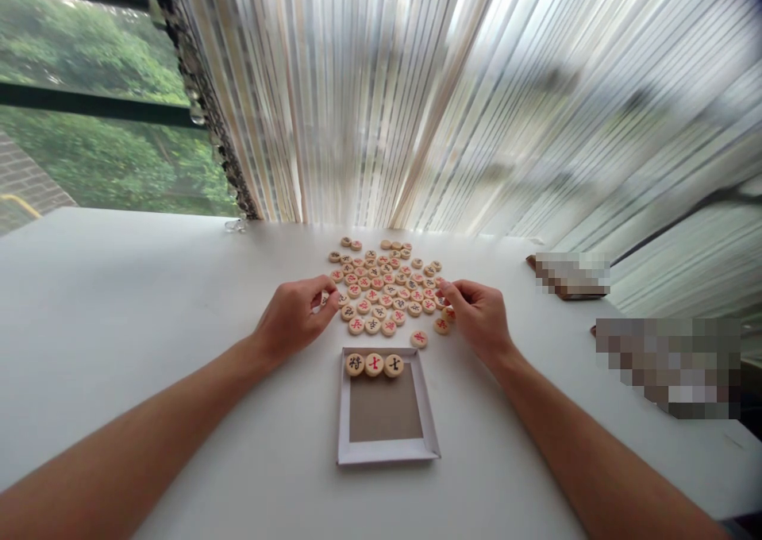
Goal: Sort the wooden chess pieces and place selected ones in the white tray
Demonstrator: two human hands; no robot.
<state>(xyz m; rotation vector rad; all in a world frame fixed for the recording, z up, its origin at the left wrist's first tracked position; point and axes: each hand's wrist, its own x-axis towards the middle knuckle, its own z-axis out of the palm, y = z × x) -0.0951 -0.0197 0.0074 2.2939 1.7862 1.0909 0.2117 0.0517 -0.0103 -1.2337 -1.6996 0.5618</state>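
Many round wooden xiangqi pieces with red or black characters lie spread on the white table. My left hand is at the left edge of the spread, its thumb and index finger curled together beside the outer pieces. At the right edge is my right hand, fingers bent in and thumb tip against or just over a piece. What either hand holds, if anything, is hidden. Nearer me lies a shallow white box. Along its far wall sit a black-marked piece, a red-marked piece and another black-marked piece.
One red-marked piece lies apart, just beyond the box. Two blurred-out objects, a far one and a near one, stand on the right. A string curtain hangs behind the table, with a window at left.
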